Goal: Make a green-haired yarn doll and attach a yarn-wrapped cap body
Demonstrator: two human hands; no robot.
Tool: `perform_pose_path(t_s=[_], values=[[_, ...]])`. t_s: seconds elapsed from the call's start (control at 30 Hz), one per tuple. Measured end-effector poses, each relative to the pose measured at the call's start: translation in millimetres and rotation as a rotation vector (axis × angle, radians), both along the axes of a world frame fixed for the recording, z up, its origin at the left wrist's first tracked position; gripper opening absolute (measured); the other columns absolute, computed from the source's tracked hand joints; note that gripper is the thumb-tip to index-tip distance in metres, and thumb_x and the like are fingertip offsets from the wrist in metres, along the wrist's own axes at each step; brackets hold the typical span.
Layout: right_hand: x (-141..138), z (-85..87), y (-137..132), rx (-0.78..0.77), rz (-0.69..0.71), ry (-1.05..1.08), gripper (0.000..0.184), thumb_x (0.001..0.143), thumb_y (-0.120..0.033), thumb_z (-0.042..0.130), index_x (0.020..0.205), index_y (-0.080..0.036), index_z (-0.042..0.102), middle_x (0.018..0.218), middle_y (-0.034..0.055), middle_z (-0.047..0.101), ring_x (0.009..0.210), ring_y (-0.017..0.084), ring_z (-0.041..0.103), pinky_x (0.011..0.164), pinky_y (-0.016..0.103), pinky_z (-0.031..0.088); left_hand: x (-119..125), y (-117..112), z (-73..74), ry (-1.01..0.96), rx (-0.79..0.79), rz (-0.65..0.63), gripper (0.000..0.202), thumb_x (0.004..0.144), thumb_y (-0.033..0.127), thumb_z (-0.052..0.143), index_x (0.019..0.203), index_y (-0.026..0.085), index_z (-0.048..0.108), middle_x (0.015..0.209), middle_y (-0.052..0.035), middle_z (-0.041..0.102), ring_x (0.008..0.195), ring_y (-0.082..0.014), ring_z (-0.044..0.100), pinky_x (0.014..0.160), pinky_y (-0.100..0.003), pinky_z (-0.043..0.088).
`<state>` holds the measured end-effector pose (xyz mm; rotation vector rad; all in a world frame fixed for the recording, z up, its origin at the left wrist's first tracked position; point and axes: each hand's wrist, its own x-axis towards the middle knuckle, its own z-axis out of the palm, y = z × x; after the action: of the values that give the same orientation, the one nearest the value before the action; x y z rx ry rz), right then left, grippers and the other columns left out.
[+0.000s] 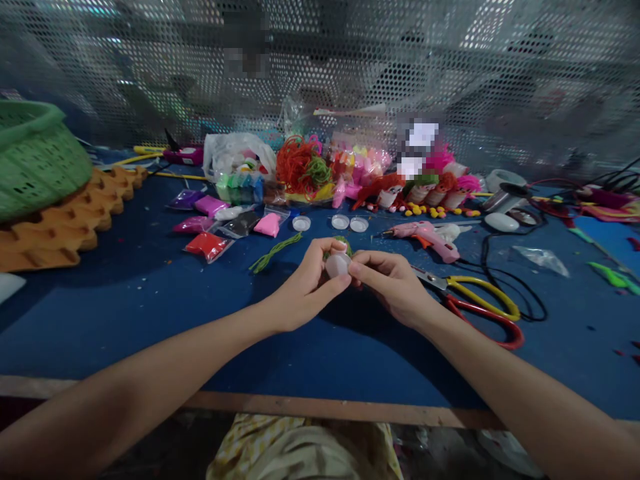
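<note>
Above the middle of the blue table, my left hand (314,283) curls its fingers and thumb around a small white rounded piece (339,265). Green yarn (343,244) shows along its far side. My right hand (393,280) pinches the same piece from the right with thumb and fingertips. What the fingers cover underneath is hidden. A bundle of green yarn strands (275,253) lies left of the hands. Just beyond them are white round caps (341,222). Scissors (470,297) with one yellow and one red handle lie by my right wrist.
A pink glue gun (425,238) with a black cord lies to the right. Bagged coloured clay (206,246), red yarn (303,167) and several yarn-haired dolls (390,191) line the back. At left, a green basket (43,157) stands by an orange egg tray (75,220). Behind rises a perforated metal screen (320,67).
</note>
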<state>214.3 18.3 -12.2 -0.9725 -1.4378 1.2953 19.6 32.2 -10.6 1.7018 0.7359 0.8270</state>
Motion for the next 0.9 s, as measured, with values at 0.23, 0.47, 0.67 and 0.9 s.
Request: perform_pose_path(t_s=[0.23,0.47,0.67,0.9], values=[[1.3,0.4,1.7,0.084,-0.070,-0.006,0.026,0.083,-0.045,0.078,0.074,-0.021,0.074,0.077,0.0010,0.070,0.070,0.013,0.058,0.068,0.029,0.047,0.3,6.6,4.7,0.033,0.221,0.151,0.036,0.086,0.037,0.077,0.117,0.025,0.064,0.121,-0.0062,0.063,0.099,-0.0187,0.065,0.075,-0.027,0.058],[2.6,-0.7,4.0,-0.048,-0.060,0.025,0.035,0.083,-0.053,0.076,0.071,-0.021,0.076,0.067,0.0004,0.065,0.063,0.011,0.054,0.061,0.028,0.043,-1.8,7.5,7.8,0.045,0.324,0.166,0.031,0.086,0.024,0.075,0.117,0.024,0.071,0.118,-0.0067,0.066,0.104,-0.0188,0.067,0.075,-0.026,0.061],[2.3,0.8,3.8,-0.056,-0.068,0.008,0.035,0.079,-0.054,0.079,0.072,-0.019,0.077,0.066,0.0008,0.066,0.062,0.011,0.054,0.061,0.027,0.043,-2.1,8.1,6.9,0.011,0.317,0.186,0.029,0.086,0.026,0.075,0.115,0.023,0.073,0.118,-0.0072,0.067,0.100,-0.0191,0.067,0.077,-0.030,0.063],[0.9,0.0,5.3,-0.061,-0.088,0.092,0.044,0.076,-0.065,0.077,0.076,-0.021,0.077,0.071,0.0026,0.069,0.064,0.015,0.058,0.059,0.030,0.049,-1.3,9.9,2.9,-0.031,0.285,0.170,0.033,0.086,0.019,0.073,0.118,0.024,0.071,0.123,-0.0075,0.066,0.113,-0.0215,0.066,0.089,-0.034,0.063]])
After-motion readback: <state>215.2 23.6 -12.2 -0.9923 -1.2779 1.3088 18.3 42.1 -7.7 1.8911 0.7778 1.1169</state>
